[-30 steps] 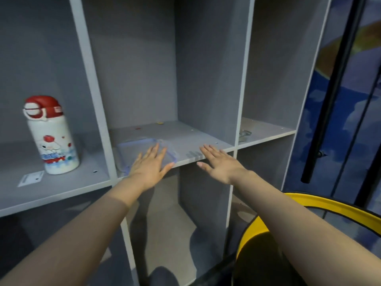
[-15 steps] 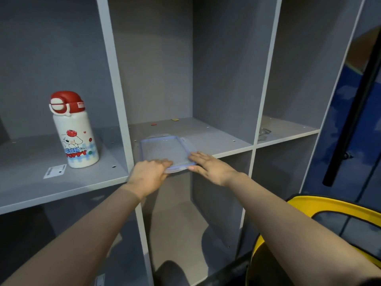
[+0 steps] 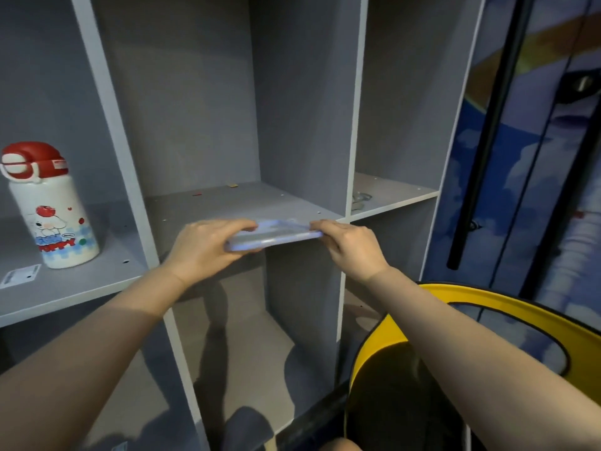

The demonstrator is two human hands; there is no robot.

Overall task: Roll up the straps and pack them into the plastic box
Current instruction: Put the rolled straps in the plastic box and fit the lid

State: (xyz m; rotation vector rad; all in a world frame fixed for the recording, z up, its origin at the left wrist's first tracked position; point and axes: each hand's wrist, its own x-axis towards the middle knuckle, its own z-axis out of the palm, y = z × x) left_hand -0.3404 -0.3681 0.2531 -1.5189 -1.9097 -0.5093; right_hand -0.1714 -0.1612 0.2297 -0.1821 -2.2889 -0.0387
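At the centre of the frame, a left hand (image 3: 205, 247) and a right hand (image 3: 349, 247) grip opposite ends of a flat plastic box (image 3: 273, 236), fingers curled over its edges. The box sits level at the front lip of the middle shelf (image 3: 227, 203). A red-capped bottle (image 3: 48, 206) stands at left.

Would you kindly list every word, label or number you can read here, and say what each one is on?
"PUPPY": red letters low on the white bottle.
Blue word above it: blurred.
Small oval badge beside it: too small.
Label on the red lid: blurred.
White sticker on the shelf: too small.
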